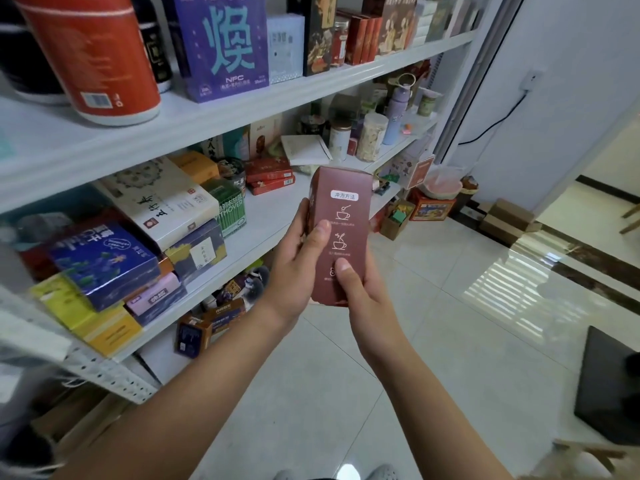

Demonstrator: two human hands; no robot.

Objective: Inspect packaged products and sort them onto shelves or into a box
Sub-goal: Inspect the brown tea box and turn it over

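Observation:
I hold a reddish-brown product box (346,216) upright in front of me with both hands. Its facing side carries white cup drawings and a small white label. My left hand (298,268) grips its left edge, thumb across the front. My right hand (363,296) grips the lower right part, thumb on the front near the bottom. The box hangs in the air beside the middle shelf (270,216) of a white rack, over the tiled floor.
The white rack fills the left: a red canister (90,53) and a purple box (225,46) on the top shelf, stacked tea boxes (104,265) and jars (372,136) on the middle one. Cardboard boxes (509,220) sit on the floor by the doorway. A dark flat object (609,386) lies right.

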